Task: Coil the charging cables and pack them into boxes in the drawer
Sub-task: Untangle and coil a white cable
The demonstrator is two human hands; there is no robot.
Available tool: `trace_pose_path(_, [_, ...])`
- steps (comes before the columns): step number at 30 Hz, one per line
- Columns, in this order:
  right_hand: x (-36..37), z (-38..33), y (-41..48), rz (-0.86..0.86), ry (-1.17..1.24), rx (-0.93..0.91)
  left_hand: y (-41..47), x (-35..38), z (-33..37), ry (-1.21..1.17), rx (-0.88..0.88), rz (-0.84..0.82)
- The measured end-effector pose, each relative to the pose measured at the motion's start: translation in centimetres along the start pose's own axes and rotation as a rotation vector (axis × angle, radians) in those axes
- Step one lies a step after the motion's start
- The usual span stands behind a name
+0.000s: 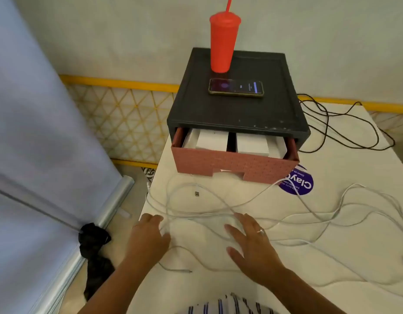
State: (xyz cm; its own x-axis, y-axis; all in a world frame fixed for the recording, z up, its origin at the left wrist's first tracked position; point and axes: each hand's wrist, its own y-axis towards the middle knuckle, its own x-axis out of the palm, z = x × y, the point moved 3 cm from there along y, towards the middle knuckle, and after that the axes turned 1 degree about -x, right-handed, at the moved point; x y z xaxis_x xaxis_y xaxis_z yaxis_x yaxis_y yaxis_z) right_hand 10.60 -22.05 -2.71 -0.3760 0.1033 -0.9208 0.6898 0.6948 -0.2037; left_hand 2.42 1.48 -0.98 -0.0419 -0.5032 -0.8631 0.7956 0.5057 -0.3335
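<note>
While the drawer [236, 165] stands open, the left hand [148, 236] and right hand [252, 244] press straight fingers onto tangled charging cables [209, 214], gripping none.

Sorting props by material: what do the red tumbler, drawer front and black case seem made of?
Red tumbler: likely matte plastic, evenly coloured. Drawer front: perhaps card or plastic, printed brick pattern. Black case: matte plastic or painted wood, pale scuffs.

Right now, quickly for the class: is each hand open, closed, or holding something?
Left hand: open, fingers straight at the white cables, gripping nothing.
Right hand: open, fingers spread over the cables, holding nothing.
</note>
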Motion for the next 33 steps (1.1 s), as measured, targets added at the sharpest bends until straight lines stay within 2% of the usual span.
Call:
trace_pose_path(2, [0.6,0.0,-0.3,0.062,-0.082,-0.008,-0.3,0.1,-0.6,0.033,-0.032,0.019])
trace_pose_path(7, [1.9,-0.2,-1.2,0.114,-0.215,-0.134,-1.6,1.8,-1.4,0.083,0.029,-0.037])
trace_pose_path(10, [1.3,-0.2,-1.1,0.100,-0.268,-0.153,-1.8,2.5,-1.3,0.039,0.043,-0.065])
trace_pose_path(14, [1.7,-0.2,-1.1,-0.020,-0.281,-0.149,-1.6,2.7,-1.4,-0.017,0.034,-0.067])
trace_pose_path(18, [1.2,-0.1,-0.7,0.001,-0.211,-0.082,-1.1,2.3,-1.7,-0.188,-0.064,-0.038])
trace_pose_path(20, [1.2,0.0,0.0,-0.066,-0.156,-0.064,-1.0,2.2,-1.9,-0.251,-0.097,-0.030])
trace_pose_path(23, [0.0,-0.2,0.4,0.031,-0.173,-0.139,-0.7,2.0,-2.3,-0.320,-0.119,-0.005])
trace_pose_path(26, [-1.9,0.0,1.1,0.159,-0.022,-0.110,-0.4,1.8,-2.7,-0.353,-0.124,0.013])
trace_pose_path(33, [-8.9,-0.1,2.5,0.288,0.303,-0.053,0.4,1.4,-2.8,-0.360,-0.114,0.021])
